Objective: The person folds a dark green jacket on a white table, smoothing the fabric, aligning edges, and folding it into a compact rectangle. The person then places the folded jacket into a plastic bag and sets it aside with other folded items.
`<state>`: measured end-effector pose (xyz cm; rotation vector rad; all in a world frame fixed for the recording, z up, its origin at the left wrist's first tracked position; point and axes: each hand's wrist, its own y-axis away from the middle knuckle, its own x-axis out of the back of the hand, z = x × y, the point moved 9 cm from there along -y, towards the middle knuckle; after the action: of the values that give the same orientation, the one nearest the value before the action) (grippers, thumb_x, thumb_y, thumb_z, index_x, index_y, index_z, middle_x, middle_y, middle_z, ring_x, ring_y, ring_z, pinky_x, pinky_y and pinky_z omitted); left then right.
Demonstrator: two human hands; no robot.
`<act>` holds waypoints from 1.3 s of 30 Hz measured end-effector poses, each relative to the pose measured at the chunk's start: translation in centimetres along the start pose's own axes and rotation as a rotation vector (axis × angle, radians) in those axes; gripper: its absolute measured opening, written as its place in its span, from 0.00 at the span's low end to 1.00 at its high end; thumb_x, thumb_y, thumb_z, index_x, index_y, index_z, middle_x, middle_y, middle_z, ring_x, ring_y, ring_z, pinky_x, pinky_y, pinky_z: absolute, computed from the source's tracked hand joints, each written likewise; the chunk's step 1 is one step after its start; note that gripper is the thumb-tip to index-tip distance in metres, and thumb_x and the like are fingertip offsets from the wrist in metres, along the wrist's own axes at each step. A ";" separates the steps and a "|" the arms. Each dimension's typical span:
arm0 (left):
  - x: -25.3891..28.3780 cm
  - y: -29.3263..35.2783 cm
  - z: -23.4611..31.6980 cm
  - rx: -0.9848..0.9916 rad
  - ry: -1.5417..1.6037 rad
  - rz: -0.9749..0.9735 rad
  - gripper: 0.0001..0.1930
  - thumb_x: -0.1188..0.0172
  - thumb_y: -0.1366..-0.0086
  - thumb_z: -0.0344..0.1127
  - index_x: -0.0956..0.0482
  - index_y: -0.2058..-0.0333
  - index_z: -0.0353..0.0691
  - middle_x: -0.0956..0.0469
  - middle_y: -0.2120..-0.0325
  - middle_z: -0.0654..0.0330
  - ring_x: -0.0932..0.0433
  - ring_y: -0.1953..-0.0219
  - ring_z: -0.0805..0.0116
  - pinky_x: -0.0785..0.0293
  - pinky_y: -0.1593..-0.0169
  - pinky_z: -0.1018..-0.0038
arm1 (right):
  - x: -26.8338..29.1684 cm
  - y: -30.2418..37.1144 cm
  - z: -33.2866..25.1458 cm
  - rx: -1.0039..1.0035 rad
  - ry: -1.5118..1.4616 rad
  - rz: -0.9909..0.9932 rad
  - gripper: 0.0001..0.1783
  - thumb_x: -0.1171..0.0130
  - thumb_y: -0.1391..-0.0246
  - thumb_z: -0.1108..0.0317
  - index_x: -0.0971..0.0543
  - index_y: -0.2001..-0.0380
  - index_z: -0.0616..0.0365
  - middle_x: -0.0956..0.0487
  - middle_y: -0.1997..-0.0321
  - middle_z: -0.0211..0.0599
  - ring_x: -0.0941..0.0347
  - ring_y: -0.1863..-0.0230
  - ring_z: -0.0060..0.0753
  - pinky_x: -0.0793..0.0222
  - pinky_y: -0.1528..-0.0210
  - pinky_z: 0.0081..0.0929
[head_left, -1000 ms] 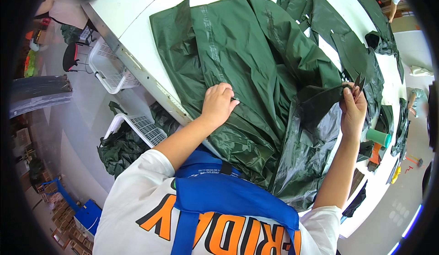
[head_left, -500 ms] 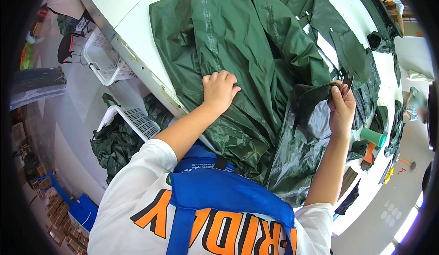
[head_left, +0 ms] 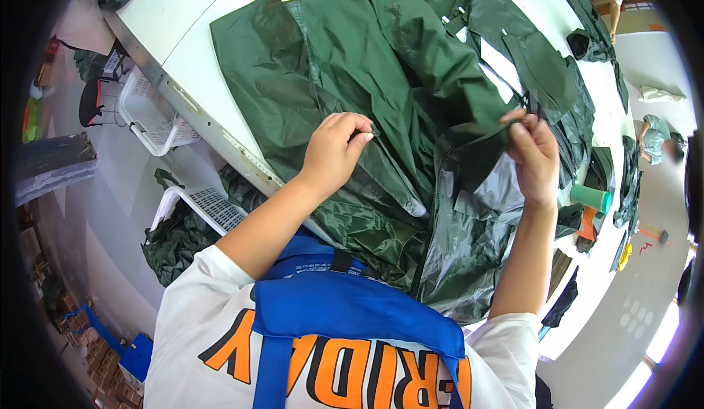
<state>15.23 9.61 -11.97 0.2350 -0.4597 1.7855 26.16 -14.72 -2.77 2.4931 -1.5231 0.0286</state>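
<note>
A dark green raincoat, shiny and creased, lies spread over the white table in front of me. My left hand is closed, thumb against fingers, pinching a fold near the coat's middle. My right hand is closed at the coat's right side, gripping the upper end of the dark zipper edge. Dark pointed blades, like those of thread snips, stick out above the right fingers. Between the hands the coat's grey shiny lining shows.
More green garments with white tags lie to the right of the coat. A green thread cone stands at the right. Left of the table's metal edge are white baskets, one with green cloth. Another person is at far right.
My left hand has gone from lying spread on the coat to pinching a raised fold. My right hand has shifted slightly left, still on the zipper edge.
</note>
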 end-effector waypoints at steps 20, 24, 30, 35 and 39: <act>1.4 0.4 10.2 -0.317 0.033 -0.035 0.07 0.38 0.46 0.23 0.26 0.69 0.37 0.20 0.66 0.57 0.24 0.62 0.57 0.29 0.56 0.67 | -10.8 2.1 -1.6 0.009 0.384 -0.312 0.11 0.39 0.50 0.75 0.32 0.68 0.60 0.31 0.77 0.29 0.39 0.76 0.19 0.40 0.74 0.21; 0.9 0.4 10.6 -0.378 0.041 -0.098 0.07 0.37 0.46 0.24 0.25 0.69 0.38 0.20 0.66 0.59 0.24 0.61 0.58 0.30 0.55 0.67 | -10.9 2.5 -2.2 0.011 0.404 -0.326 0.10 0.40 0.50 0.76 0.32 0.67 0.60 0.30 0.76 0.31 0.36 0.75 0.21 0.39 0.73 0.22; -0.9 -0.3 11.4 -0.342 -0.012 -0.277 0.08 0.36 0.47 0.27 0.24 0.68 0.40 0.22 0.67 0.60 0.25 0.61 0.58 0.34 0.53 0.66 | -9.5 3.1 -1.3 0.088 0.362 -0.080 0.09 0.43 0.50 0.78 0.32 0.66 0.62 0.28 0.76 0.38 0.33 0.76 0.28 0.34 0.71 0.25; -2.1 0.2 10.4 -0.276 -0.030 -0.308 0.07 0.35 0.49 0.26 0.22 0.70 0.40 0.21 0.67 0.60 0.25 0.61 0.58 0.34 0.55 0.68 | -9.3 4.7 -0.7 0.227 0.463 0.131 0.11 0.46 0.49 0.80 0.34 0.63 0.61 0.25 0.72 0.46 0.24 0.70 0.51 0.29 0.68 0.34; -2.4 -0.1 11.3 -0.302 -0.043 -0.292 0.07 0.35 0.50 0.25 0.22 0.71 0.40 0.21 0.66 0.61 0.25 0.59 0.60 0.34 0.52 0.67 | -8.6 4.9 -0.5 0.241 0.373 0.215 0.13 0.45 0.49 0.79 0.36 0.62 0.60 0.25 0.71 0.46 0.25 0.71 0.51 0.29 0.69 0.35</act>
<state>15.06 2.68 -2.72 0.1212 -0.6825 1.4087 17.88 -9.26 -2.52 2.3013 -1.6893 0.7080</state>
